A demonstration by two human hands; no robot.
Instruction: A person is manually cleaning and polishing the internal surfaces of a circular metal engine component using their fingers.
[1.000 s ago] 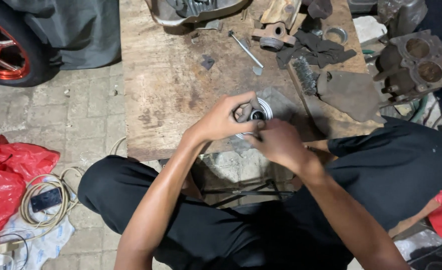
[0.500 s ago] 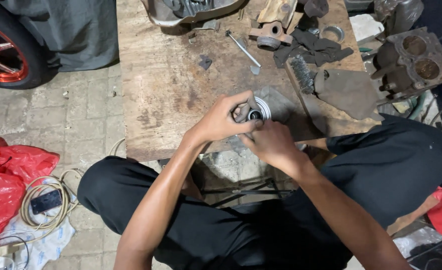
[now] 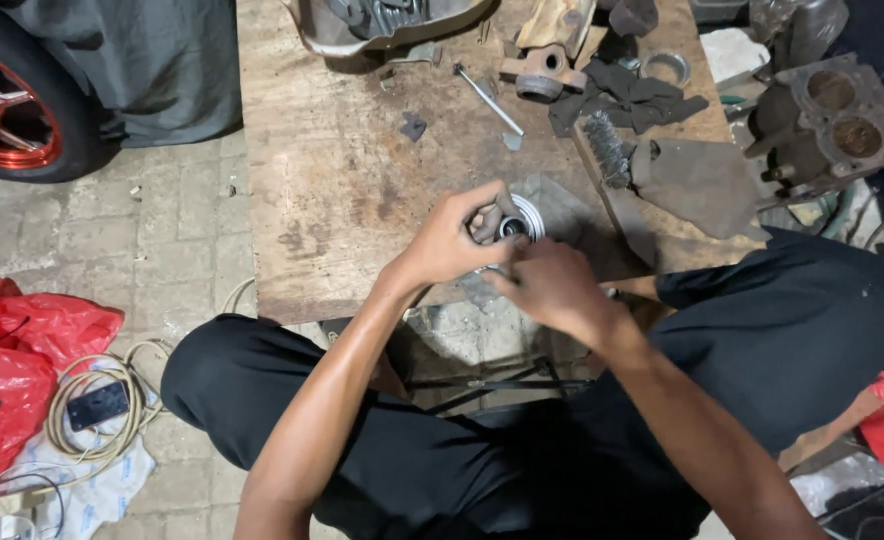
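Left to right:

Far left of both hands, on the paved floor: red plastic bag (image 3: 22, 350), coiled cable (image 3: 92, 405) with a small black box in it. Red wheel (image 3: 7, 110) further up. None of it in use.

Left hand (image 3: 452, 240) is curled around a round metal part (image 3: 517, 225) at the near edge of the wooden board (image 3: 342, 180), thumb and fingers gripping its rim. Right hand (image 3: 552, 285) is just beside it, touching from the near side, fingers bent onto the part's lower edge. Can't tell whether it holds a small piece or tool; the fingertips are hidden.

Progress, my read: the part is mid-work, held in both hands, neither set down nor fitted to anything. Whether it's going together or coming apart can't be told.

Beyond the hands: loose metal rod (image 3: 487, 98). Up and right: wire brush (image 3: 607, 150), dark rags (image 3: 627, 90), metal ring (image 3: 667, 68). All lie untouched. Far right, off the board: engine block (image 3: 827, 120) with two open bores, standing bare.
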